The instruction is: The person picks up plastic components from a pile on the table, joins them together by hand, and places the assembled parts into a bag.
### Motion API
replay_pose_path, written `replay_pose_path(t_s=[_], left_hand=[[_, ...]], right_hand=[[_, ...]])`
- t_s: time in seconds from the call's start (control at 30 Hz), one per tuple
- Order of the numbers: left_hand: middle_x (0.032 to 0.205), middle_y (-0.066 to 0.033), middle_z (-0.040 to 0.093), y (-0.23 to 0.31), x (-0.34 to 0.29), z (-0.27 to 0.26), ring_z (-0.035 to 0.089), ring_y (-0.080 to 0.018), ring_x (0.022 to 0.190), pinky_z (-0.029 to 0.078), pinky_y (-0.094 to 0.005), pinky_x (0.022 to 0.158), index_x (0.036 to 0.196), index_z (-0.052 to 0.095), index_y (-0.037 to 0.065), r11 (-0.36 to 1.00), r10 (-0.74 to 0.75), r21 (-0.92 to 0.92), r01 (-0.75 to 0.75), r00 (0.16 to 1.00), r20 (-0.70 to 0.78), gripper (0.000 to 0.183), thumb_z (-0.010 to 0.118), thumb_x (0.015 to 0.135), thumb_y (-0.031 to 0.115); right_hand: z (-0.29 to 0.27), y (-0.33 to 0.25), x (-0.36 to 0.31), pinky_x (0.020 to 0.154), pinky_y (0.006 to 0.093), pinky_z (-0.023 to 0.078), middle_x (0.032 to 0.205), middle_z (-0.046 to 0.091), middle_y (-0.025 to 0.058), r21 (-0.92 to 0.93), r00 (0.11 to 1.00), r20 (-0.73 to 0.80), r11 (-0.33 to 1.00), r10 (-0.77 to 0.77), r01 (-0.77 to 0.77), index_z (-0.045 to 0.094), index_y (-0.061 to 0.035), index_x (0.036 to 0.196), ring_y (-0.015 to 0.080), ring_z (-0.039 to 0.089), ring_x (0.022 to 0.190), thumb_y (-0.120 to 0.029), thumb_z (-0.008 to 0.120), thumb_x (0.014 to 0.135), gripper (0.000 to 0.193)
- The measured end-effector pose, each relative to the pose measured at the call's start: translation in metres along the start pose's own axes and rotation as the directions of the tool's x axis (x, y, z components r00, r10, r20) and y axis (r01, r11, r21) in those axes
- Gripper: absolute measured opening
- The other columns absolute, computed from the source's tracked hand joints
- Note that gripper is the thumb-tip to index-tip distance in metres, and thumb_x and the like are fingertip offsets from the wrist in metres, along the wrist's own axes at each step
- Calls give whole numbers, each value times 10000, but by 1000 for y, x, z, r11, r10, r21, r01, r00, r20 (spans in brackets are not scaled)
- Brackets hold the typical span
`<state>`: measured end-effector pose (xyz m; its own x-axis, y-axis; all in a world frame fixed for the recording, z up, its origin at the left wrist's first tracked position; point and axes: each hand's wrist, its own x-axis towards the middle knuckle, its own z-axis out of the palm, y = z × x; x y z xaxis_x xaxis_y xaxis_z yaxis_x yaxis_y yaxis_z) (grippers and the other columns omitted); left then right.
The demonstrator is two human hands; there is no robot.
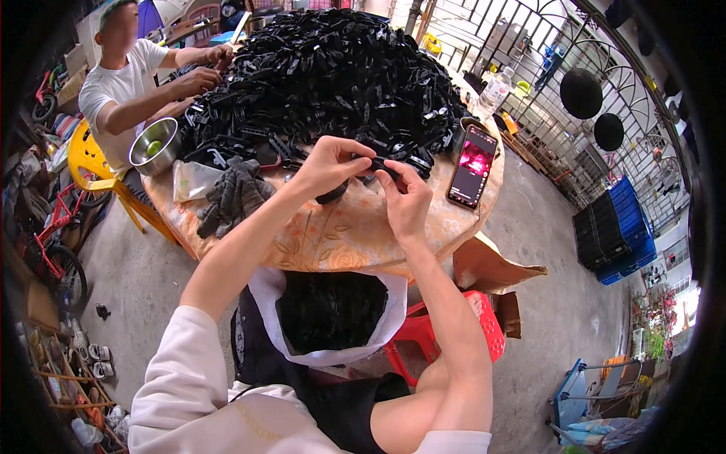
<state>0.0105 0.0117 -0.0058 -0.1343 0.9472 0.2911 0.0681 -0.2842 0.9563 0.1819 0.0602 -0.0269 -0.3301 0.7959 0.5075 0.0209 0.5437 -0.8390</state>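
Both my hands meet over the near part of the table, pinching one small black plastic piece (pixel 376 162) between them. My left hand (pixel 333 168) has thumb and forefinger closed on its left end. On the other end are the closed fingertips of my right hand (pixel 407 198). Just beyond rises a large heap of black plastic pieces (pixel 340 83), long and narrow in shape. Below my hands, a white sack (pixel 265 303) stands open against the table edge, with dark contents inside. Exactly what the held piece is, I cannot make out.
Gray gloves (pixel 236 198) and a metal bowl (pixel 156 147) with something green lie left. A lit phone (pixel 472 168) leans at the table's right, near a plastic bottle (pixel 497 91). Another person (pixel 125 87) works at the heap's left. A red stool (pixel 484 329) stands below.
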Motion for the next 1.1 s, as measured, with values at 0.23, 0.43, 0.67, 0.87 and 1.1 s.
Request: replay_pose_path(t_s=[0.23,0.43,0.67,0.87,1.1], left_hand=[[901,-78,695,2,-2,-4,660,-97,769,550,-228,701,1066,664,-65,996,36,77,-41,997,65,223,689,861,19],[935,-89,689,9,-4,1,651,-107,812,542,-240,727,1061,658,-74,1000,15,1,-15,998,60,243,693,827,-17],[976,-92,686,12,-4,5,653,-115,837,553,-255,755,1140,624,-68,992,105,-76,-104,994,10,293,654,848,-61],[944,-91,684,9,-6,3,652,-114,827,544,-250,745,1151,620,-73,997,75,-29,-73,991,107,325,647,828,-88],[918,-85,691,2,-5,2,643,-91,772,541,-224,704,1105,660,-70,999,26,16,-27,996,81,287,704,826,-18]], right_hand=[[-1,0,0,634,342,473,741,622,119,-248,957,22,926,-289,286,691,-17,1062,245,585,683,-165,726,833,275],[4,5,0,668,351,479,868,639,159,-309,887,59,836,-458,453,614,0,1197,257,594,737,-92,623,913,299],[1,1,-1,656,297,489,919,615,106,-188,978,-6,961,-207,203,592,-17,1215,206,604,821,-150,701,871,385],[1,5,5,677,281,502,1062,616,122,-206,941,-72,928,-331,311,594,-28,1206,212,607,901,-197,707,873,390],[1,8,5,720,280,548,1141,620,142,53,979,-1,978,-203,203,630,7,1114,203,650,912,-243,674,909,326]])
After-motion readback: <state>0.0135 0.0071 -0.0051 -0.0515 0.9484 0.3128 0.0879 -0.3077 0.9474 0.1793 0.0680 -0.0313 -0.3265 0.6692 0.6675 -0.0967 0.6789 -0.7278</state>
